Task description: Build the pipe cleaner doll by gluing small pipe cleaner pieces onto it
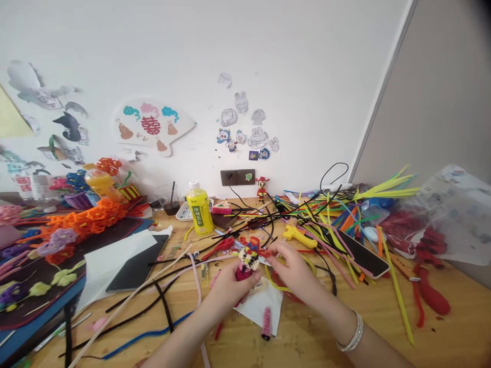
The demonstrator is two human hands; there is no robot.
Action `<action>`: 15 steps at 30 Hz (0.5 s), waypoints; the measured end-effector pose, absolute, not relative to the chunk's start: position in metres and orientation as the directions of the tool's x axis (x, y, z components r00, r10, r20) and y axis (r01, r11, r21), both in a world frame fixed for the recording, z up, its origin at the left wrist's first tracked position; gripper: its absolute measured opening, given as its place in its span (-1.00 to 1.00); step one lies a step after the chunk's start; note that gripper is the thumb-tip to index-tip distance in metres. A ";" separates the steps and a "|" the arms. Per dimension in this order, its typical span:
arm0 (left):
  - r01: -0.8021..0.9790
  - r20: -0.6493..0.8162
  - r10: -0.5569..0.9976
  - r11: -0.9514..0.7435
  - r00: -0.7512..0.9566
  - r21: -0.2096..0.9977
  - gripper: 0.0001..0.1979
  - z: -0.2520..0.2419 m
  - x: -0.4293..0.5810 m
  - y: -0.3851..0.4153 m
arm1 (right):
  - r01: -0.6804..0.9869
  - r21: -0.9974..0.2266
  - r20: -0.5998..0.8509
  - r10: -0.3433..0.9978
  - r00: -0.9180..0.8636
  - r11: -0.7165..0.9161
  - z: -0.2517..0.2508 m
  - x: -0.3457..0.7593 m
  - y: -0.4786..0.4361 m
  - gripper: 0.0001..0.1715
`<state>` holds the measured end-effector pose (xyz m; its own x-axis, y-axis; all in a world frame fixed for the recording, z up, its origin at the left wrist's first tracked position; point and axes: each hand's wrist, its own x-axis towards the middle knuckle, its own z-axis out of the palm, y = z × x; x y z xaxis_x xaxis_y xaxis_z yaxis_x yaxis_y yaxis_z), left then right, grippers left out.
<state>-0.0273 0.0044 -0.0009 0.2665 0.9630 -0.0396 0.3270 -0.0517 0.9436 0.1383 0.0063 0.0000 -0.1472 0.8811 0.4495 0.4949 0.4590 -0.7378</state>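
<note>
Head view: a doll (249, 259) is being held above the surface (456, 342).
Left hand (233, 282): fingers are gripping its pink body (243, 274).
Right hand (288, 262): fingers are pinching its red hat's (264, 252) edge.
Glue gun (301, 236): is lying beyond the right hand.

Seemingly fuzzy handheld figure (249, 258), smooth wooden tabletop (460, 332)

I stood in some craft wkspace, home or shop I couldn't tell: wood table (293, 350) w/ fuzzy stems (385, 191) heaped far right, yellow glue gun (299, 235) approx. mid-table, fuzzy orange flowers (90, 220) at left, small figurine (262, 190) by the far wall (276, 46), cartoon cutouts (258, 137) stuck above.
</note>
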 end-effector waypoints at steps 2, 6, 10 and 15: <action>0.516 0.042 0.971 -0.161 0.233 0.841 -0.82 -0.003 -0.033 0.008 | 0.547 -0.726 0.452 0.888 -0.077 0.417 0.001 0.147 0.012 -0.88; 0.797 0.090 0.982 -0.186 0.164 0.575 -0.66 -0.009 -0.044 0.013 | 0.632 -0.676 0.463 0.886 -0.036 0.379 0.003 0.159 0.016 -0.88; 0.882 0.119 0.960 -0.280 0.254 0.378 -0.48 -0.007 -0.047 0.012 | 0.637 -0.675 0.443 0.895 -0.052 0.372 0.003 0.157 0.015 -0.90; 0.576 0.158 0.633 -0.763 0.758 0.294 -0.56 0.011 -0.044 -0.005 | 0.326 -0.902 0.292 0.956 -0.016 0.281 0.006 0.154 0.015 -0.85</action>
<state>-0.0436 -0.0054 0.0108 0.7582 0.6326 0.1579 0.5755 -0.7632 0.2938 0.1541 0.0148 0.0057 -0.0162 0.9563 0.2921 0.3264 0.2812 -0.9024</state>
